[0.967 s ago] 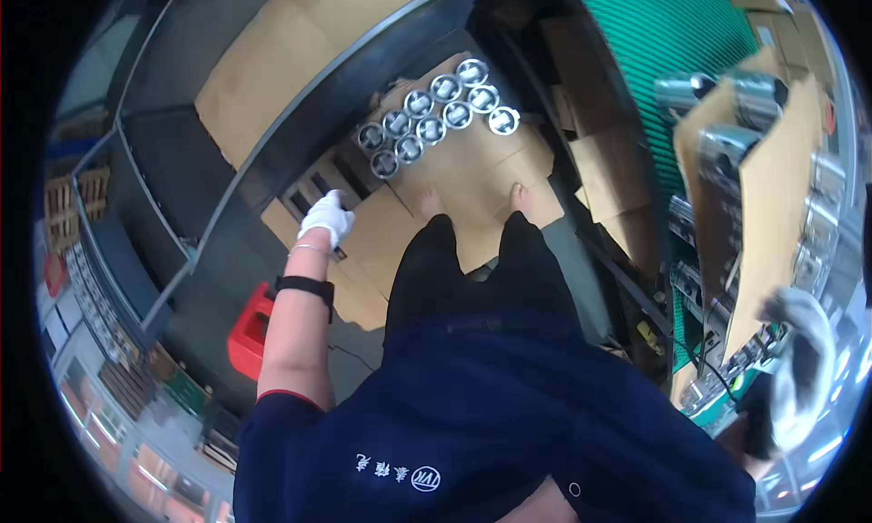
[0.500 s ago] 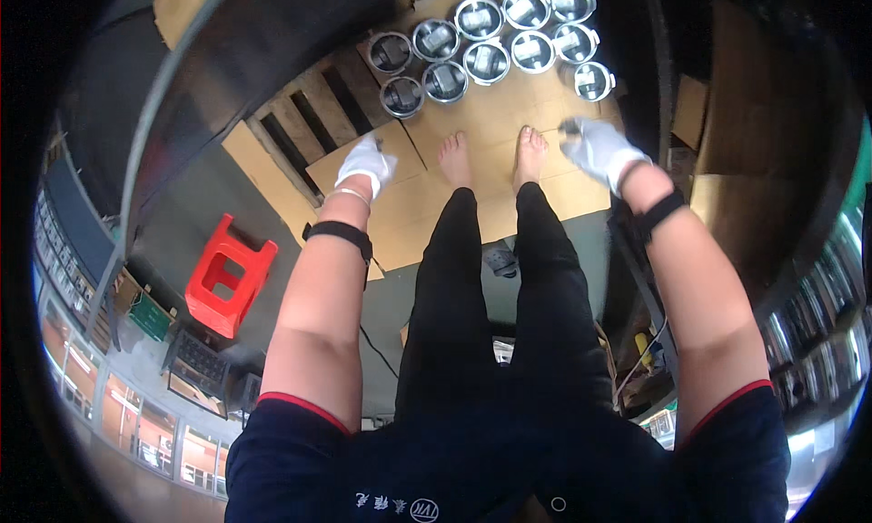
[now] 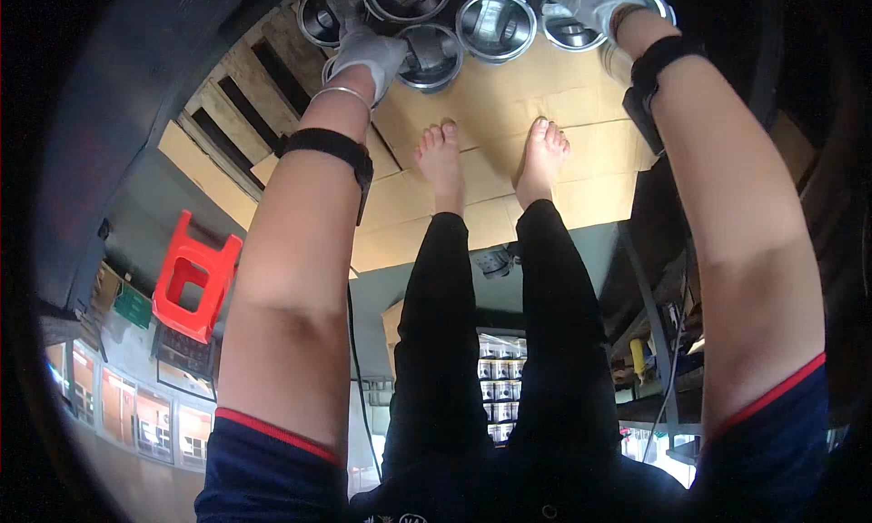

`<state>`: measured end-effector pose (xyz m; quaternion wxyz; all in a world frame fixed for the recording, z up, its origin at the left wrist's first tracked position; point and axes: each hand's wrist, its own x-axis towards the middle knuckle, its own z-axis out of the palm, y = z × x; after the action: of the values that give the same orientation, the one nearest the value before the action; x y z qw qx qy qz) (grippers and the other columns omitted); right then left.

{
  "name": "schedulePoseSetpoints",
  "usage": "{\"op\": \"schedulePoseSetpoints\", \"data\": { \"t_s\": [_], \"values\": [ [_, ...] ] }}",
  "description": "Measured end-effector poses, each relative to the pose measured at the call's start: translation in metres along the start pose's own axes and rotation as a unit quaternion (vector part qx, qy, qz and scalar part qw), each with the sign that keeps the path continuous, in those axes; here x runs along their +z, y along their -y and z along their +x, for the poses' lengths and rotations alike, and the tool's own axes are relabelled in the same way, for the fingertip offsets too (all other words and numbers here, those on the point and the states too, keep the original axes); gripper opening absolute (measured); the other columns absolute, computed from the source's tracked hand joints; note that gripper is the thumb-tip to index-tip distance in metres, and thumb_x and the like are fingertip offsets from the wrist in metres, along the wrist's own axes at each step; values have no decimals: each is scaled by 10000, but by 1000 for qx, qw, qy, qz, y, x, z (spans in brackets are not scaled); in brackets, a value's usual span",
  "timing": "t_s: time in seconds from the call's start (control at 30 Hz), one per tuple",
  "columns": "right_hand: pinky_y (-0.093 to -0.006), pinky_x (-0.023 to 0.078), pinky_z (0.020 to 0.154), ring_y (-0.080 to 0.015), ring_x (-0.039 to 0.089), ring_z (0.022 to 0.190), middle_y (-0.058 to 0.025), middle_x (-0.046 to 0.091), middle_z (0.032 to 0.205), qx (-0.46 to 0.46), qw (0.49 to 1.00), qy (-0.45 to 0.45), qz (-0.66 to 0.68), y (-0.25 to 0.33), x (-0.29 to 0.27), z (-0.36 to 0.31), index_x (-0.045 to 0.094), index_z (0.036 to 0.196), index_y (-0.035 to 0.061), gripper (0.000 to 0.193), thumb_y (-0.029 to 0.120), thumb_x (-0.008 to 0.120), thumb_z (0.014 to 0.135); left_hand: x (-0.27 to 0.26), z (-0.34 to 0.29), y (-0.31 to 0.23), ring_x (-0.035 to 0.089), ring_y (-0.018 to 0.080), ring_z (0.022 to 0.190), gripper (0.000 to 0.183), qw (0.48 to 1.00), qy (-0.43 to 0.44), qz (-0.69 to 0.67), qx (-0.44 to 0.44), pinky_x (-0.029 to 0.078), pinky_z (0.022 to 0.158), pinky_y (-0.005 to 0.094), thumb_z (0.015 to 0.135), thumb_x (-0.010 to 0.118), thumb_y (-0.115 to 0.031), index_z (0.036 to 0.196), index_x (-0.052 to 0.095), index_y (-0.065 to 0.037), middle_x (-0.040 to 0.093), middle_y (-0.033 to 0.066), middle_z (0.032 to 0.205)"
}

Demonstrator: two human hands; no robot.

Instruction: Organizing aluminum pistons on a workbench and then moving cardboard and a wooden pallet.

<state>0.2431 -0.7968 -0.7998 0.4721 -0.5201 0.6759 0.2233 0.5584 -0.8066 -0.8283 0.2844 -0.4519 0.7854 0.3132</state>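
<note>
Several silver metal pistons [image 3: 496, 27] stand in rows with their hollow sides up, at the top of the view. My left hand [image 3: 368, 52], in a white glove with grey fingertips, reaches over the front-left pistons. Its fingers stretch toward the far-left piston [image 3: 320, 16], and the hand mostly hides another piston beneath it. Beside its thumb stands a front-row piston [image 3: 431, 59]. My right hand [image 3: 595, 0], gloved the same way, lies over a piston [image 3: 574, 34] farther right, fingers stretched out toward the left. Whether either hand touches metal is hard to see.
Flattened cardboard [image 3: 581, 191] lies under the pistons and my bare feet [image 3: 543, 150], over a slatted wooden pallet [image 3: 250, 105]. A red plastic stool [image 3: 195, 273] is at the left. Dark shelving [image 3: 654, 341] stands on the right.
Both hands have moved forward from beside my feet to the pistons. My view has come closer, so the pistons look larger and the farthest ones are cut off.
</note>
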Motion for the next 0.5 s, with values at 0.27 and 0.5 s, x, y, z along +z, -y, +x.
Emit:
{"op": "schedulePoseSetpoints", "data": {
  "t_s": [0.27, 0.5],
  "values": [
    [-515, 416, 985, -336, 500, 1274, -108, 603, 1298, -80, 882, -22, -464, -3, 31, 48, 611, 1290, 84, 381, 257, 495, 971, 21, 26, -20, 346, 344, 1380, 916, 940, -163, -191, -231, 289, 1140, 361, 766, 700, -256, 1525, 215, -89, 465, 133, 1449],
    [-441, 447, 945, -286, 581, 1174, -129, 617, 1270, 188, 919, -314, 144, -31, 90, 83, 630, 1232, 74, 387, 245, 366, 1007, -31, 23, -31, 634, 351, 1069, 187, 981, 62, 169, 65, 526, 882, 400, 828, 597, -140, 980, 665, -56, 672, 165, 1098]
  ]
}}
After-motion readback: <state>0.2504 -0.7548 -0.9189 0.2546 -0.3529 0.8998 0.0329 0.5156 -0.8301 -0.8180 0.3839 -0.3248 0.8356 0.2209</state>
